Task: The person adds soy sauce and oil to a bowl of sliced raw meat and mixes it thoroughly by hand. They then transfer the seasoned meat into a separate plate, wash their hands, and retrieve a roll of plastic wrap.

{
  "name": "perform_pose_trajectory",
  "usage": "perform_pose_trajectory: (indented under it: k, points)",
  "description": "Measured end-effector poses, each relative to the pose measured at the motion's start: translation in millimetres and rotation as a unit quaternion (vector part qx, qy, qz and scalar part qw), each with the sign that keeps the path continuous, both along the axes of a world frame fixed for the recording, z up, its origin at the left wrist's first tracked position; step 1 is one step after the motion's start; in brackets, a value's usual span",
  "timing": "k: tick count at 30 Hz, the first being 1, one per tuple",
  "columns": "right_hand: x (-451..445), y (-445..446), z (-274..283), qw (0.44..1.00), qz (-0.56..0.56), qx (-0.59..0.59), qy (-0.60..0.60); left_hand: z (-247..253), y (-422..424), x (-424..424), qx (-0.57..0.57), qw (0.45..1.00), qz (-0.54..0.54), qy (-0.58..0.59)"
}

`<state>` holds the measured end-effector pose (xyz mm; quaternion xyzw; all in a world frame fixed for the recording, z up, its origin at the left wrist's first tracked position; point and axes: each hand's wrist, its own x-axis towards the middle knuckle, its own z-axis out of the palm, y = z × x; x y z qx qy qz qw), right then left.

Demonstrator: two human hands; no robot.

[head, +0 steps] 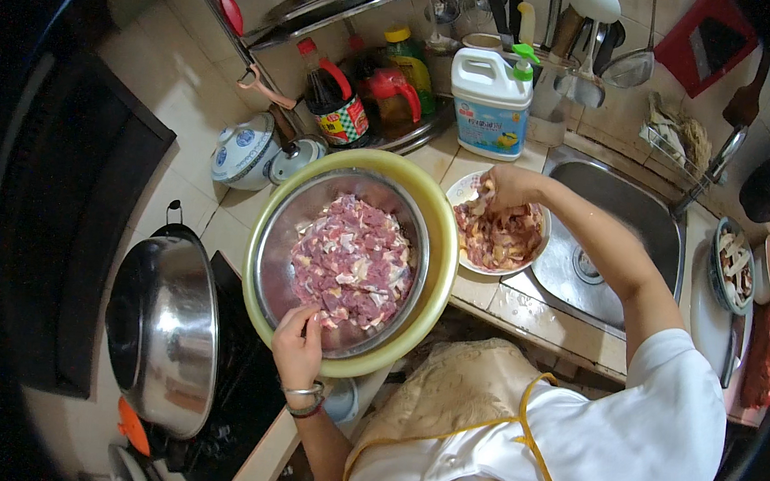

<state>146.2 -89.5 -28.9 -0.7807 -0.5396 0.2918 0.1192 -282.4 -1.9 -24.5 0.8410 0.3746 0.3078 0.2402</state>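
Observation:
A steel bowl [278, 234] full of chopped raw meat [354, 265] sits inside a larger yellow plastic basin [441, 277]. At its near left rim is my left hand [299, 341], thumb and fingertips drawn together at the edge of the meat; whether they pinch a piece is unclear. To the right, a white patterned bowl [542, 247] contains wet, darker meat pieces [501, 238]. My right hand [510, 189] reaches over its far side, fingers down among the pieces, with a pale piece at the fingers.
Behind stand a white detergent jug [490, 108], a dark sauce bottle [334, 98] and a lidded blue-and-white pot [245, 149]. A steel sink [623, 242] lies right, beyond it a bowl of sliced food [734, 262]. Left, a large steel pot [174, 333] stands by the black stove [243, 390].

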Motion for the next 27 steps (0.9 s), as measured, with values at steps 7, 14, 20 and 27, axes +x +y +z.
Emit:
perform_pose_trajectory:
  k: [7,14,20,27]
  points:
    - [-16.5,-14.2,21.4,0.998,0.051,0.033,0.016,-2.2,0.4,-0.5,0.009,1.000,0.001,-0.006]
    - [-26.8,-11.7,-7.1,0.953,0.260,-0.005,-0.153,-5.7,-0.8,3.2,0.009,1.000,0.000,-0.005]
    - [-26.4,-11.6,-40.4,0.946,0.257,-0.005,-0.196,-7.2,-6.5,5.9,0.008,1.000,0.006,-0.010]
    - [-10.4,11.2,-58.6,0.978,0.134,0.041,-0.154,-9.6,-8.0,5.7,0.008,1.000,0.010,-0.007]
